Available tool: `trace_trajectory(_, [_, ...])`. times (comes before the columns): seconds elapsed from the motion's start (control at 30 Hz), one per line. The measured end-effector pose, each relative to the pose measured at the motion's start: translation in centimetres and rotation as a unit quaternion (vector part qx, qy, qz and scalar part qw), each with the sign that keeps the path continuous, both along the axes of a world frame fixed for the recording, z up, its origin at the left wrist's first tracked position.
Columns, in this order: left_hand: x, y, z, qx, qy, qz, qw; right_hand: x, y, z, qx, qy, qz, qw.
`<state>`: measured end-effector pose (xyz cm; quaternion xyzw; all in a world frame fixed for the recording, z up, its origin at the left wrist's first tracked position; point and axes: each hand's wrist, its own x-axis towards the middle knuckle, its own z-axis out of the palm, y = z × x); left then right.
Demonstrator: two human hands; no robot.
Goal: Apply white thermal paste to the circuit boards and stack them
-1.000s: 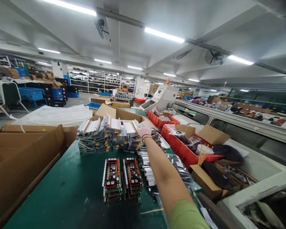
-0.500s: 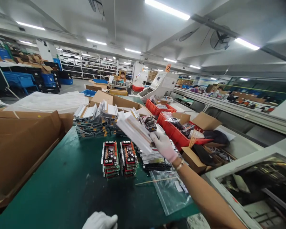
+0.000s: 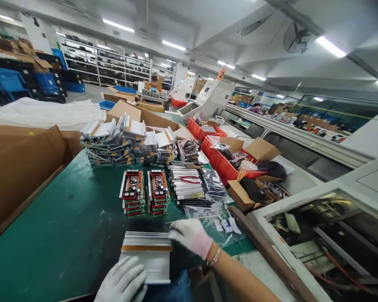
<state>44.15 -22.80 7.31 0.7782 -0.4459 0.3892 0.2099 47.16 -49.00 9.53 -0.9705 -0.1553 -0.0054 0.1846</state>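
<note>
A silver aluminium profile (image 3: pixel 151 262) with ribs and an orange-brown strip lies at the near edge of the green table. My left hand (image 3: pixel 123 280), in a white glove, grips its lower left side, fingers over the top and thumb hidden. At the upper right corner, my right hand (image 3: pixel 190 235), also gloved, pinches the profile's edge with closed fingers. Just beyond stand two stacks of circuit boards, a left stack (image 3: pixel 133 193) and a right stack (image 3: pixel 158 192). Red-handled pliers (image 3: pixel 190 179) rest on a pile of thin metal strips (image 3: pixel 185 188) farther right.
More aluminium profiles (image 3: pixel 108 144) are piled at the table's back. A cardboard box (image 3: pixel 25 163) borders the left side. Clear plastic bags (image 3: pixel 212 182), a thin stick (image 3: pixel 193 219) and red bins (image 3: pixel 219 161) are to the right. A machine (image 3: pixel 321 235) stands at the near right.
My right hand has brought the profile from above the strip pile down to the table's near edge. My left hand has come onto it. The view has shifted slightly.
</note>
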Motion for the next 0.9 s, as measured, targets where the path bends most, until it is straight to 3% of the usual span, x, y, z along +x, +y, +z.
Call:
trace_trajectory(0.13, [0.2,-0.6,-0.6,-0.025,0.047,-0.006,0.999,2.7,-4.8,1.1,-0.038,-0.02,-0.136,0.99])
trace_trajectory(0.3, [0.0,-1.4,-0.5,-0.028,0.047,0.013,0.998,5.7,-8.9,0.2,-0.071,-0.021,-0.185,0.98])
trace_trajectory(0.43, [0.2,-1.9,-0.3,-0.027,0.05,0.022,0.998,6.3,-9.1,-0.7,-0.101,-0.019,-0.203,0.974])
trace_trajectory(0.9, [0.1,-2.1,-1.1,-0.026,0.091,0.02,0.995,5.2,-8.8,-1.2,-0.16,-0.079,-0.194,0.965])
